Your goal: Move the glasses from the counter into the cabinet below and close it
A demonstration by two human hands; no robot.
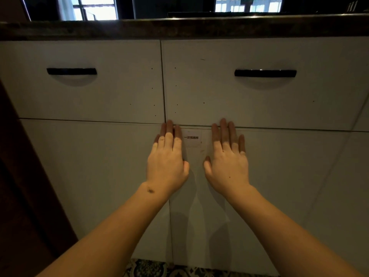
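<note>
Both of my hands lie flat against the white lower cabinet doors. My left hand presses with straight fingers across the seam between the left door and the right door. My right hand presses flat on the right door, just right of a small white label. Both doors sit flush and shut. No glasses are visible; the counter top is above my view and only its dark stone edge shows.
Two white drawers with black bar handles sit above the doors. A dark wooden panel stands at the left. Patterned floor tiles show below the doors. Windows lie beyond the counter.
</note>
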